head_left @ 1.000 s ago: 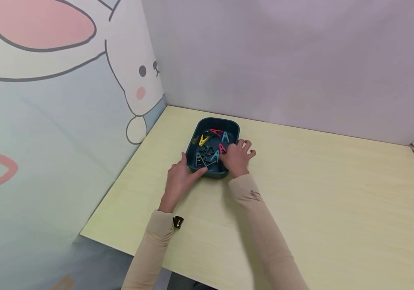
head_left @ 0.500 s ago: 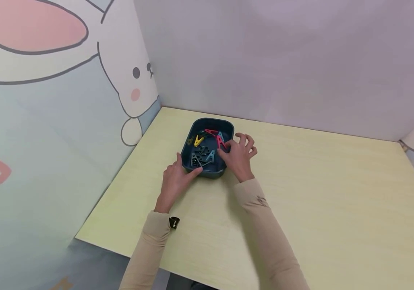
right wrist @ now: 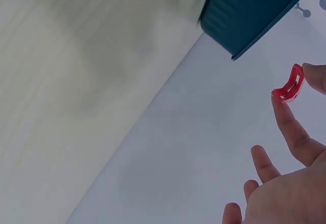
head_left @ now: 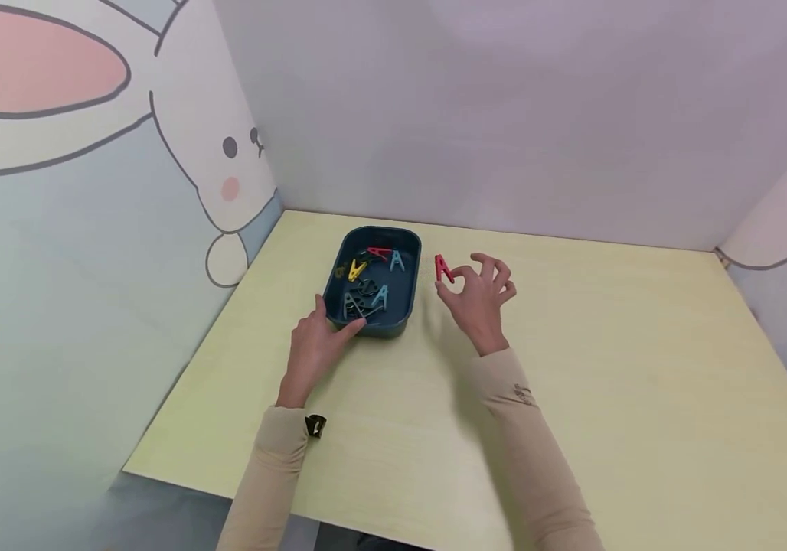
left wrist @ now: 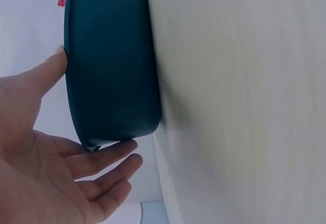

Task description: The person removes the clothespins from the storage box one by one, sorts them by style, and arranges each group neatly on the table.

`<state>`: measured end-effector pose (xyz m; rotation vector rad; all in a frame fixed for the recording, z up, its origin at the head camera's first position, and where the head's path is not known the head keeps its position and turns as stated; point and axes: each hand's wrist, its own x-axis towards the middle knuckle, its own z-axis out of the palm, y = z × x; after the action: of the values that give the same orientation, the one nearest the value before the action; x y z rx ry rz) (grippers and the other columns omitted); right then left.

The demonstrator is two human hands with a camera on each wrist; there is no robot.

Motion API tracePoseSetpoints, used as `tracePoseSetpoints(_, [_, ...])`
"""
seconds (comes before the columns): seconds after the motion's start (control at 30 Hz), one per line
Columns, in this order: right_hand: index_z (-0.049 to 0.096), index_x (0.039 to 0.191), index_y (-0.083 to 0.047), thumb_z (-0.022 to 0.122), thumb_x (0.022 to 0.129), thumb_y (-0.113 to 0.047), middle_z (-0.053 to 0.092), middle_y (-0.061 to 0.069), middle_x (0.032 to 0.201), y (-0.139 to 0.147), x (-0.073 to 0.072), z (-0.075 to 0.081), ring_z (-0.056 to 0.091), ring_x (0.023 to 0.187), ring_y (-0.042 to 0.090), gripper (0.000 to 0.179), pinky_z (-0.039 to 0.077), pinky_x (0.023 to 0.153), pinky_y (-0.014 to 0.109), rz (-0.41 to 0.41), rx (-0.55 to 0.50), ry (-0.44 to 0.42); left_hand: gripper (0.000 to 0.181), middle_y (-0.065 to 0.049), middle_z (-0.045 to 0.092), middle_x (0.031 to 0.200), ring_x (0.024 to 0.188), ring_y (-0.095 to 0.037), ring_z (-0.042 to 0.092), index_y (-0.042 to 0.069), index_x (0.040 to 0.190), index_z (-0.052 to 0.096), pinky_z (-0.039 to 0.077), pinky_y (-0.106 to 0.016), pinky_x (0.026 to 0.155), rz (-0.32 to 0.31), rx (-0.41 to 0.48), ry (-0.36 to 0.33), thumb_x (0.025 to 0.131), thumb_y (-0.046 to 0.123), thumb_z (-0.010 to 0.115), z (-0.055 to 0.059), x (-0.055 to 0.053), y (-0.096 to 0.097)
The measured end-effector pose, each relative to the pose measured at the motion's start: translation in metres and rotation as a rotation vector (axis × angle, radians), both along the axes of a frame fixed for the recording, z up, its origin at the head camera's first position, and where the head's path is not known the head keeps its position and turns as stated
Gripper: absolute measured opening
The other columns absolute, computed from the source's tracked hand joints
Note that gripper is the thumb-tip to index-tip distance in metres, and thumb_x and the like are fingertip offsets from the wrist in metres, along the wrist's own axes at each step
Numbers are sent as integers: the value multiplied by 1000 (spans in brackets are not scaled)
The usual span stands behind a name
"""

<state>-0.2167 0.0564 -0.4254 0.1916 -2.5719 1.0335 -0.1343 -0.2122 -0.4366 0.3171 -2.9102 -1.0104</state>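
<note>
My right hand (head_left: 479, 302) pinches a red clothespin (head_left: 442, 268) between thumb and index finger, in the air just right of a dark teal basin (head_left: 400, 325). In the right wrist view the red clothespin (right wrist: 290, 86) sits between the two fingertips, with the other fingers spread. My left hand (head_left: 314, 344) rests on the basin's near left corner. The left wrist view shows that thumb touching the rim of the basin (left wrist: 112, 66) and loosely extended fingers against its side. Inside lie a yellow clothespin (head_left: 356, 269), another red one (head_left: 380, 252) and two blue ones, (head_left: 396, 261) included.
Several dark items (head_left: 366, 288), hard to make out, lie among the clothespins in the basin. The pale wooden table (head_left: 607, 383) stretches far to the right. A plain wall (head_left: 504, 115) stands behind it and a cartoon-printed wall (head_left: 90, 268) on the left.
My right hand has lifted the red clothespin out of the basin and moved it right, past the rim. The left hand stays at the basin's corner. The head view has turned slightly right.
</note>
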Motion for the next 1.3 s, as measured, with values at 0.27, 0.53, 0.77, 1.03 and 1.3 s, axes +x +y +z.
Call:
tracePoseSetpoints(0.27, [76, 99, 1, 77, 91, -34, 48, 21, 136, 29, -2, -11, 25, 135, 45, 36, 14, 100, 68, -80, 32, -25, 115, -34, 48, 147, 126, -48, 52, -8, 162, 13, 39, -60, 108, 23, -8, -21, 92, 65, 67, 0, 2, -11])
tracePoseSetpoints(0.53, [75, 90, 1, 71, 92, -33, 50, 25, 130, 39, -10, -27, 28, 132, 47, 35, 17, 100, 68, -163, 124, -134, 115, -35, 48, 147, 126, -47, 53, -9, 162, 11, 38, -59, 109, 27, -13, -38, 93, 63, 68, 0, 1, -13])
tracePoseSetpoints(0.77, [60, 56, -4, 58, 100, -34, 51, 30, 122, 39, -16, -29, 30, 129, 50, 53, 19, 98, 70, -195, 167, -195, 115, -35, 52, 141, 122, -46, 55, -9, 161, 13, 40, -58, 107, 17, -11, -34, 92, 63, 69, 0, 1, -9])
tracePoseSetpoints(1.03, [57, 59, -3, 59, 98, -30, 48, 35, 131, 42, -22, -28, 27, 132, 53, 47, 20, 101, 72, -208, 249, -308, 115, -35, 51, 143, 123, -46, 55, -8, 162, 13, 41, -58, 106, 9, -10, -36, 92, 64, 68, -1, -1, -6])
tracePoseSetpoints(1.3, [57, 65, -3, 70, 94, -27, 44, 38, 134, 45, -22, -27, 24, 136, 54, 39, 17, 104, 73, -196, 302, -412, 113, -36, 53, 140, 123, -48, 55, -10, 161, 15, 41, -58, 105, -9, -25, -19, 92, 62, 69, -2, -1, -1])
